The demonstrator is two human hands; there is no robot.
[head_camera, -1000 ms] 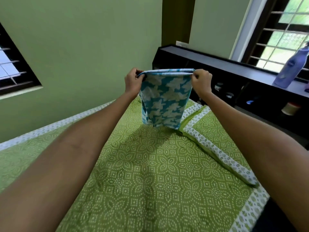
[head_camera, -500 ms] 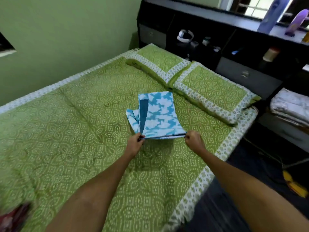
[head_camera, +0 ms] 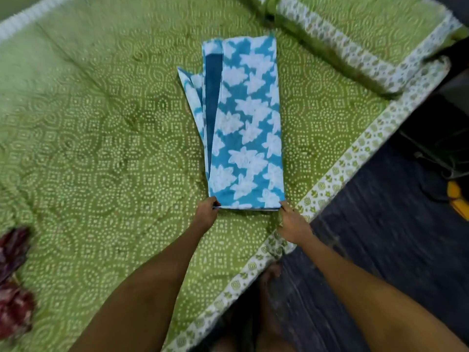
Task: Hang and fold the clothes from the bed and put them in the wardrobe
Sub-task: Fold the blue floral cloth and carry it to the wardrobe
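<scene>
**A:** A blue-and-white printed garment lies as a long narrow strip at the centre of the frame on the green bed, its near end just short of the bed's white-bordered edge. What are the hands doing?

**B:** Each pinches a near corner. The left hand, at lower centre, has fingers curled onto the left corner; the right hand, just right of it, grips the right corner by the border.

**A:** The step in hand?

**B:** Folding, by my reading. The strip is laid lengthwise, so the likely move is to carry the near end up to the far end.

**A:** How to do that well?

**B:** Keep both corners level and the edge taut between them, so the fold lands square. The left side needs care: a plain darker blue panel shows there, and a loose layer fans out past the main strip toward centre left. I would tuck that in line first, or the bundle will come out uneven.

**A:** Anything else about?

**B:** A pillow at upper right, well clear of the strip. A dark red cloth at the lower left edge, blurred, possibly another piece to do. No wardrobe in view.
</scene>
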